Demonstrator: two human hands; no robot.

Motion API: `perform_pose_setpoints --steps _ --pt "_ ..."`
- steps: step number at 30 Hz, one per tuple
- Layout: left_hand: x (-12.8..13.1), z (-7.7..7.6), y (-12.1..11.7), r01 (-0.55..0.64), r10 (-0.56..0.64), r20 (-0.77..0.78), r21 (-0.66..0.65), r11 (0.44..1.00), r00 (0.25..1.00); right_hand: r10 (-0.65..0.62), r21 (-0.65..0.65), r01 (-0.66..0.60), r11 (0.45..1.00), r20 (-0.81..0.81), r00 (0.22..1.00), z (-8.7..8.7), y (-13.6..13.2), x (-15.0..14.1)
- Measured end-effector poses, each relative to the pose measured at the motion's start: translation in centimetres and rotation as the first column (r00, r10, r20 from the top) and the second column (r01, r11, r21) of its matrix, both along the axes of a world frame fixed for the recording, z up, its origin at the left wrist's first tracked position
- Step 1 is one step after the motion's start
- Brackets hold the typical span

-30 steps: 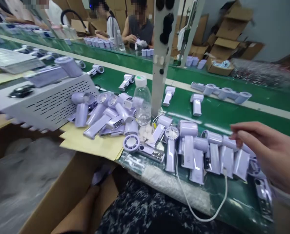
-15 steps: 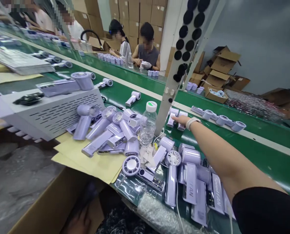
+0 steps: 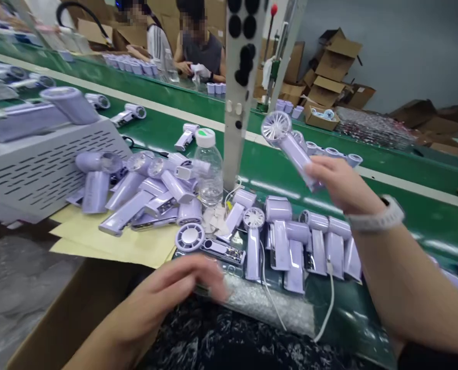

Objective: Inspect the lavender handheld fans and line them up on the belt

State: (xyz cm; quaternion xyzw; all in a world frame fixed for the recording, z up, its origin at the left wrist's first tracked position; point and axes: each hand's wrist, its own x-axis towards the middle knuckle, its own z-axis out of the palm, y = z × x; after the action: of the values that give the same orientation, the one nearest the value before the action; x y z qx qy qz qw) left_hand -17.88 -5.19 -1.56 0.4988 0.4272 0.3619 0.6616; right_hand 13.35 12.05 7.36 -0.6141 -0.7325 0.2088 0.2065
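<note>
My right hand (image 3: 335, 180) grips a lilac handheld fan (image 3: 290, 146) by its handle, raised over the green belt with the fan head tilted up and to the left. A second round fan head (image 3: 298, 137) shows just behind it; I cannot tell whether it is in the same hand. Slightly blurred, my left hand (image 3: 186, 280) hovers at the near table edge, fingers loosely bent and holding nothing. Beyond it lie a round fan head (image 3: 189, 237) and an opened handle with parts exposed (image 3: 225, 251). Several lilac fans (image 3: 281, 241) rest in a row to the right.
A metal post (image 3: 234, 103) rises beside a clear bottle (image 3: 209, 169). More fans (image 3: 148, 192) are heaped on yellow paper (image 3: 109, 241) next to a slotted grey box (image 3: 71, 164). White cables (image 3: 267, 288) trail off the table. Two people work across the green belt (image 3: 159, 118).
My right hand has come back from the belt and lifted a fan. My left hand has entered at the near edge. The view has turned to the right.
</note>
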Motion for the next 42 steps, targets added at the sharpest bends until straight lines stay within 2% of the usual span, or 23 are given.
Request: perform_pose_setpoints --steps 2,3,4,6,7,8,10,11,13,15,16,17,19,21,23,27,30,34,37,39,40,42 --pt "5.9 0.5 2.2 0.038 -0.061 0.227 0.104 0.994 0.972 0.136 0.236 -0.108 0.966 -0.106 0.985 -1.0 -6.4 -0.3" --pt "8.9 0.4 3.1 -0.009 -0.044 0.347 0.147 0.989 0.937 0.156 0.296 -0.122 0.948 -0.097 0.983 -1.9 -9.4 -0.7" --pt "11.6 0.2 3.7 -0.09 0.017 0.443 0.142 0.986 0.896 0.124 0.328 -0.096 0.94 -0.065 0.99 -2.8 -12.1 -1.2" --pt "15.5 -0.5 4.3 -0.178 0.145 0.516 0.014 0.984 0.844 0.013 0.337 -0.018 0.941 0.018 1.0 -4.4 -16.5 -1.5" --pt "16.6 -0.8 4.3 -0.17 0.177 0.517 -0.062 0.984 0.838 -0.005 0.314 -0.008 0.949 0.039 0.999 -5.0 -18.1 -1.1" --pt "17.2 -1.1 4.3 -0.118 0.165 0.506 -0.124 0.985 0.847 0.022 0.27 -0.031 0.962 0.037 0.999 -5.4 -19.4 -0.4" --pt "17.3 -1.4 4.0 0.044 0.053 0.499 -0.18 0.983 0.865 0.083 0.165 -0.071 0.984 -0.066 0.994 -6.0 -20.8 1.8" --pt "17.1 -1.4 3.8 0.118 -0.011 0.5 -0.183 0.976 0.866 0.044 0.123 -0.029 0.992 -0.12 0.992 -6.4 -21.0 3.1" --pt "16.7 -1.2 3.6 0.176 -0.075 0.511 -0.154 0.972 0.856 -0.18 0.051 0.186 0.981 -0.098 0.979 -7.8 -20.5 5.2" --pt "16.6 -0.8 3.6 0.133 -0.055 0.531 -0.109 0.985 0.845 -0.37 0.028 0.369 0.929 0.076 0.926 -9.7 -19.5 6.3" --pt "16.7 -0.6 3.8 0.095 -0.032 0.541 -0.089 0.992 0.841 -0.397 0.024 0.398 0.917 0.142 0.907 -10.6 -19.0 6.4" --pt "16.9 -0.5 4.0 0.054 -0.004 0.549 -0.075 0.996 0.836 -0.393 0.012 0.395 0.919 0.139 0.909 -11.3 -18.8 6.4" --pt "17.4 -0.2 4.6 -0.016 0.05 0.565 -0.065 0.998 0.823 -0.34 -0.061 0.336 0.94 -0.097 0.935 -11.8 -18.9 6.2" --pt "18.0 0.2 5.3 -0.067 0.085 0.592 -0.053 0.996 0.801 -0.227 -0.176 0.168 0.97 -0.408 0.884 -11.3 -19.7 5.9" --pt "18.7 0.6 5.8 -0.114 0.106 0.621 -0.027 0.993 0.776 -0.117 -0.211 -0.007 0.977 -0.564 0.817 -10.4 -20.6 5.5" --pt "19.7 1.5 6.2 -0.173 0.149 0.654 -0.028 0.984 0.742 -0.012 -0.149 -0.101 0.984 -0.612 0.791 -9.3 -21.0 3.7" --pt "19.5 1.9 6.1 -0.161 0.147 0.677 -0.043 0.986 0.722 0.031 -0.149 -0.19 0.97 -0.703 0.711 -9.3 -20.5 2.2" --pt "18.8 1.6 6.1 -0.094 0.043 0.732 0.028 0.995 0.68 -0.043 -0.181 -0.227 0.957 -0.861 0.507 -10.2 -20.6 0.1" --pt "18.6 0.9 6.0 -0.159 0.057 0.735 0.07 0.985 0.676 -0.171 -0.241 -0.128 0.962 -0.897 0.408 -10.7 -21.1 -1.7" --pt "18.6 0.5 5.9 -0.256 0.131 0.732 0.061 0.965 0.669 -0.231 -0.276 -0.057 0.959 -0.885 0.405 -10.8 -21.2 -2.4" --pt "18.6 0.4 5.8 -0.298 0.167 0.726 0.055 0.953 0.667 -0.229 -0.273 -0.043 0.961 -0.873 0.43 -10.7 -21.1 -2.5" --pt "18.5 0.4 5.7 -0.329 0.204 0.708 0.042 0.943 0.676 -0.134 -0.204 -0.069 0.977 -0.828 0.545 -10.3 -20.8 -2.3"
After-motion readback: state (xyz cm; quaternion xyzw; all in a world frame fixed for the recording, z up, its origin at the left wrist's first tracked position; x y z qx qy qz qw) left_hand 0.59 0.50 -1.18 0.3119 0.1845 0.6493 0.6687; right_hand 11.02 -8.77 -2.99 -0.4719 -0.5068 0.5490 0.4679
